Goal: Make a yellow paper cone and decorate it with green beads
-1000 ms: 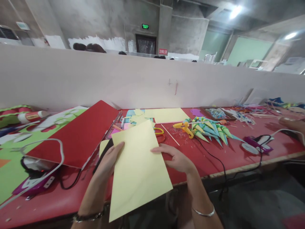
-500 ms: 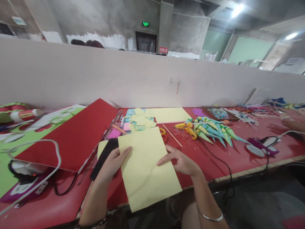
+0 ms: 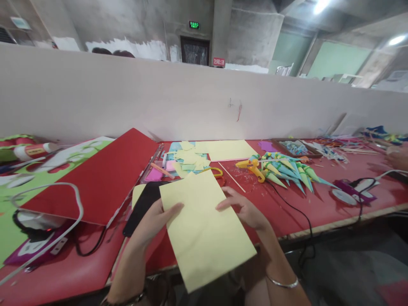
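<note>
A pale yellow sheet of paper (image 3: pixel 204 229) is held between both hands, tilted over the table's front edge. My left hand (image 3: pixel 161 216) grips its left edge, thumb on top and fingers hidden beneath. On the right edge my right hand (image 3: pixel 242 206) pinches the sheet, fingertips lying on its face. A black phone-like slab (image 3: pixel 142 210) lies by my left hand. Just beyond the sheet's top edge are yellow-handled scissors (image 3: pixel 216 171), partly covered, and a heap of yellow paper scraps (image 3: pixel 189 157).
A yellow glue gun (image 3: pixel 251 167) lies right of centre beside blue and green paper cones (image 3: pixel 288 168). Its black cord crosses the table. A red board (image 3: pixel 102 182) leans at left near a purple power strip (image 3: pixel 35 250). Another person's hand (image 3: pixel 397 157) is at far right.
The yellow sheet has shifted slightly right and down, turning a little, with both hands still on it. The view has moved slightly.
</note>
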`<state>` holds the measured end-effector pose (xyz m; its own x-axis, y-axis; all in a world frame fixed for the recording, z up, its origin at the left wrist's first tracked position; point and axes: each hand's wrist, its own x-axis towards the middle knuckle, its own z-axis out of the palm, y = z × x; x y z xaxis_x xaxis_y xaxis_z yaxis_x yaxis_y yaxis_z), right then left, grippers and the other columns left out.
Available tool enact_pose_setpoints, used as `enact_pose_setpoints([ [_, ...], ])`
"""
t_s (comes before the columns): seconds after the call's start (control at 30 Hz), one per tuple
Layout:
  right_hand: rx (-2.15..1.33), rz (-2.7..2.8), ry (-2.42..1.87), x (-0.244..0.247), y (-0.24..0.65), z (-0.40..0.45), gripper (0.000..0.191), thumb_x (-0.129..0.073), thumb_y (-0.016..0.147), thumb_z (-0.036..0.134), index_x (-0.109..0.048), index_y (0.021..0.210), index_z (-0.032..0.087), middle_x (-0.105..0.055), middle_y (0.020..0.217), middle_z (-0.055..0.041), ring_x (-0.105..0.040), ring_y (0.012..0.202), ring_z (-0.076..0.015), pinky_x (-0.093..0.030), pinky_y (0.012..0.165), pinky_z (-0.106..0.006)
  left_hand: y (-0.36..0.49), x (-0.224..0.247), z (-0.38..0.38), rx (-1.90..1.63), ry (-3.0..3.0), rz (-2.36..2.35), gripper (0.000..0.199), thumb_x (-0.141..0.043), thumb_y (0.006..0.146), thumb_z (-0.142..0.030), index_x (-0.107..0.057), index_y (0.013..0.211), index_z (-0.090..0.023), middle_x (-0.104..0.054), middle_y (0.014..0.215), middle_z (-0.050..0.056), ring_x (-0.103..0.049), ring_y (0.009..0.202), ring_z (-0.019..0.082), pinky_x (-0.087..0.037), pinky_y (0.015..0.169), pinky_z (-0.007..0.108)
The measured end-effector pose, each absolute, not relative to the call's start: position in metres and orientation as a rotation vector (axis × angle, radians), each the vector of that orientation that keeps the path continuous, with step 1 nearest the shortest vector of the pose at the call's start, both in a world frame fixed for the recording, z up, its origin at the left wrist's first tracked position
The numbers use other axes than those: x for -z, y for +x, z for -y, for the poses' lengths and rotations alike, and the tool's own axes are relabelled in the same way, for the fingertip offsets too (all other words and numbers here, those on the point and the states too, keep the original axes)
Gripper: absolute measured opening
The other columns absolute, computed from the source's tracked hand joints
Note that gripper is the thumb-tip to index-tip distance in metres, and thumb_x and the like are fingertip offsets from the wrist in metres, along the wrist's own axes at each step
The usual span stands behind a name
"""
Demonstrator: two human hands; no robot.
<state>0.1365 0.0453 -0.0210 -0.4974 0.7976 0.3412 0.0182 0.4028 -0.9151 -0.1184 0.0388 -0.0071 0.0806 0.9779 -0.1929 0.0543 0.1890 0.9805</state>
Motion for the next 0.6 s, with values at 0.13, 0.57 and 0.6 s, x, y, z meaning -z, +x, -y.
enact_pose_setpoints([
  [0.13, -1.312, 1.947, -0.712, 0.021, 0.136, -0.042, 0.023, -0.066, 0.074, 0.031, -0.07, 0.096, 0.027, -0.052, 0.121, -0.0044, -0.049, 0.114, -0.0216, -0.038, 0.098, -0.033, -0.122, 0.011, -0.037, -0.971, 1.155, -1.253, 0.045, -0.072, 0.061, -0.047, -0.063, 0.089, -0.012, -0.072, 0.085, 0.011, -0.066, 0.071, 0.025, -0.051, 0.058, 0.029],
  [0.57, -1.344, 1.7, -0.723, 0.026, 0.127, -0.046, 0.016, -0.071, 0.068, 0.03, -0.072, 0.083, 0.024, -0.054, 0.113, -0.0045, -0.055, 0.106, -0.0211, -0.045, 0.087, -0.03, -0.128, 0.014, -0.033, -0.894, 1.303, -1.207, 0.041, -0.068, 0.067, -0.041, -0.063, 0.097, -0.013, -0.069, 0.101, 0.011, -0.064, 0.088, 0.026, -0.05, 0.075, 0.033],
  [0.6, -1.324, 1.723, -0.705, 0.027, 0.128, -0.047, 0.016, -0.071, 0.069, 0.03, -0.072, 0.083, 0.024, -0.054, 0.112, -0.0048, -0.054, 0.106, -0.0208, -0.045, 0.087, -0.03, -0.129, 0.014, -0.033, -0.911, 1.298, -1.213, 0.041, -0.068, 0.068, -0.041, -0.063, 0.097, -0.014, -0.069, 0.1, 0.011, -0.064, 0.087, 0.026, -0.05, 0.075, 0.034],
])
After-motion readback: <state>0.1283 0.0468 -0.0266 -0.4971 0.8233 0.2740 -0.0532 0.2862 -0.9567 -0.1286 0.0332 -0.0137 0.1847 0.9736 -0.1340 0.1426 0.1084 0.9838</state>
